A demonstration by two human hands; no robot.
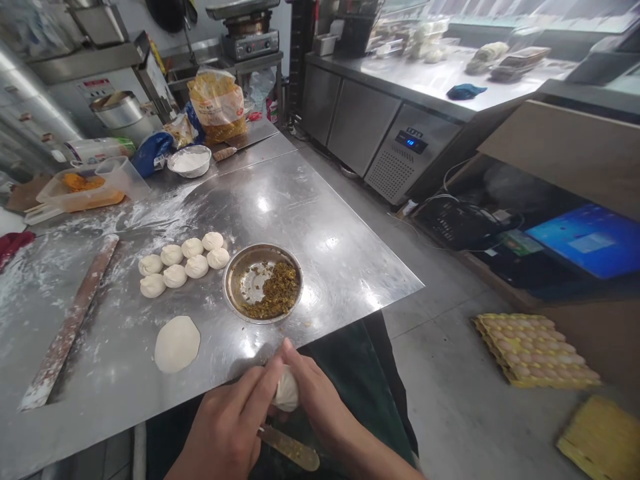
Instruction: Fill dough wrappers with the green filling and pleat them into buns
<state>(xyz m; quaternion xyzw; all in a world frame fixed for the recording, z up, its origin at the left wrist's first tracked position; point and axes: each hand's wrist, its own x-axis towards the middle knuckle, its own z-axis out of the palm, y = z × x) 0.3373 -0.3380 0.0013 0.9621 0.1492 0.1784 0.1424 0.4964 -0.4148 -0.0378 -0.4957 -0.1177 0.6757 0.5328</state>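
Observation:
Both my hands meet at the near edge of the steel table (340,253) around a small white dough bun (287,392). My left hand (227,427) pinches its top with thumb and forefinger. My right hand (320,400) cups it from the right, fingers closed. A flat spatula (293,450) smeared with filling pokes out from under my left hand. Just beyond the hands stands a round metal bowl (235,267) holding greenish-brown filling (275,293). A flattened dough disc (177,343) lies to its left, and several dough balls (183,263) sit behind that.
A floury rolling pin (70,323) lies along the table's left side. At the far end are a flour bowl (190,161), a plastic container (80,190) and a yellow bag (219,103). Egg trays (535,350) sit on the floor to the right, under a counter (430,83).

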